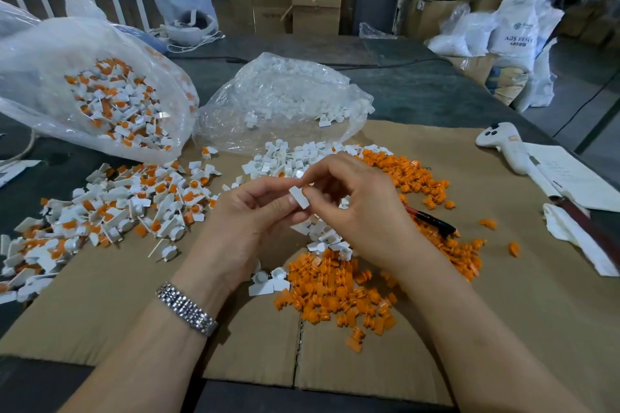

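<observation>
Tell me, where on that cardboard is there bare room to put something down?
Bare cardboard lies near-left, between the orange-and-white pile and the sheet's near edge, and near-right, between the orange pieces and the white cloth. The middle is crowded with white pieces and orange ones; the far left with bags.

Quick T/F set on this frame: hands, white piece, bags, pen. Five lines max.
1. The left hand and the right hand both hold one white piece in their fingers. True.
2. The metal watch band sits on the right wrist. False: it is on the left wrist.
3. The loose orange parts lie on the cardboard sheet. True.
4. The middle bag holds only orange parts. False: it holds white parts.
5. The pen lies left of both hands. False: it lies on the cardboard, to the right of the right hand.
</observation>
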`<state>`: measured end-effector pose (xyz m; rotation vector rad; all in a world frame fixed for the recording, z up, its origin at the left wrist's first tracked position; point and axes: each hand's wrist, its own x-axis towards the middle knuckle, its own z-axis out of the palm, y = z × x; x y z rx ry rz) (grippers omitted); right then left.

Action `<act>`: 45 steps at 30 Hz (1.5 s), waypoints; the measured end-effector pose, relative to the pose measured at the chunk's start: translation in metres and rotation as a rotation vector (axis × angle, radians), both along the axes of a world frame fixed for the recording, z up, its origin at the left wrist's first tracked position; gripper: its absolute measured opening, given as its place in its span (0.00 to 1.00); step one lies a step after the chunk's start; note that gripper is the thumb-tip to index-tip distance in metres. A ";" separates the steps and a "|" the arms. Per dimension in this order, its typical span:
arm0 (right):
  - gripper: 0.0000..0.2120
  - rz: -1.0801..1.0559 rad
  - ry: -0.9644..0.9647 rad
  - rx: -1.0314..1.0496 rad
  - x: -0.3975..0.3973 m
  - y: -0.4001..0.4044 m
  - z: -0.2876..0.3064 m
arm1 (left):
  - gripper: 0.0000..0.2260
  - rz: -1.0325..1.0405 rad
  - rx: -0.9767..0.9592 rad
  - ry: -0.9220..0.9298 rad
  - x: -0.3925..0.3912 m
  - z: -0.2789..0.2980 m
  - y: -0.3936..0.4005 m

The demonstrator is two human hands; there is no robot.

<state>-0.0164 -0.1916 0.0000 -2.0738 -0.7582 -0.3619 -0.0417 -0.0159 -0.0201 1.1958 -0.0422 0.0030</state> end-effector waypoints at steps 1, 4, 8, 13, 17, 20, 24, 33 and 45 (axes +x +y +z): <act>0.07 0.045 0.067 0.034 0.000 -0.004 0.002 | 0.10 -0.021 -0.031 0.008 0.000 0.001 0.001; 0.11 0.142 0.194 0.054 0.002 -0.013 0.006 | 0.09 -0.079 -0.096 0.042 0.000 0.002 0.003; 0.11 0.135 0.231 0.061 0.003 -0.017 0.007 | 0.07 -0.078 -0.096 0.065 0.000 0.002 0.004; 0.10 0.084 0.117 0.022 0.004 -0.017 0.006 | 0.08 -0.106 -0.124 0.093 0.001 0.001 0.007; 0.10 0.058 0.028 -0.039 0.004 -0.013 0.003 | 0.06 -0.039 -0.098 0.092 0.001 0.000 0.005; 0.10 0.049 0.008 -0.042 0.004 -0.012 0.001 | 0.02 -0.023 -0.068 0.091 0.002 -0.001 0.005; 0.11 0.035 -0.033 -0.049 0.005 -0.010 -0.001 | 0.05 -0.010 -0.055 0.106 0.002 -0.001 0.004; 0.11 0.024 -0.026 -0.103 0.005 -0.008 -0.001 | 0.06 -0.017 -0.063 0.116 0.002 -0.001 0.003; 0.34 -0.557 0.416 -0.758 0.023 -0.045 -0.007 | 0.08 0.052 -0.005 0.151 0.004 -0.002 0.004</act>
